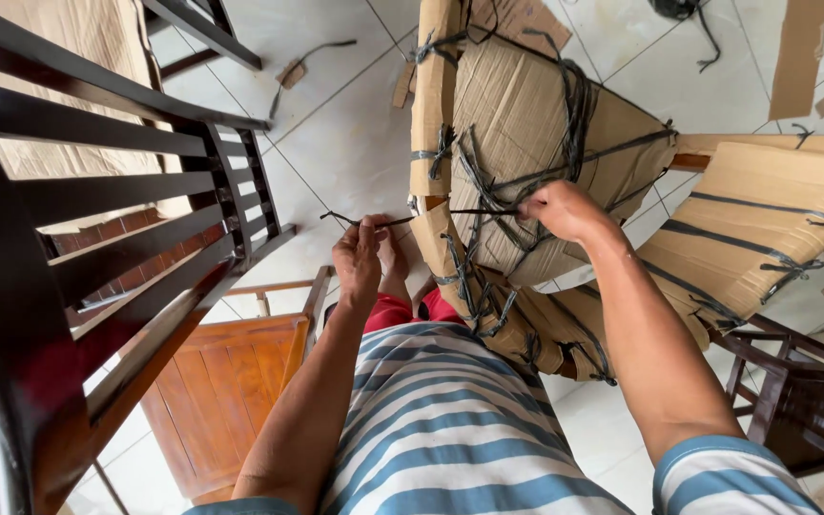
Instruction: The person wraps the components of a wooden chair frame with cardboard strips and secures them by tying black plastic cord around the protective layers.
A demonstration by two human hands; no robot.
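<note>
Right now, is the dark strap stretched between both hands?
Yes, the left hand and right hand each pinch the dark strap, pulled taut between them.

dark chair (97, 286) cropped left, right fingertips hidden

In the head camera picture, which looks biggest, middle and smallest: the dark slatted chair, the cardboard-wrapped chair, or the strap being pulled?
1. Dark slatted chair, though it is nearest the camera, so unsure.
2. Cardboard-wrapped chair.
3. Strap, stretched between left hand and right hand.
</note>
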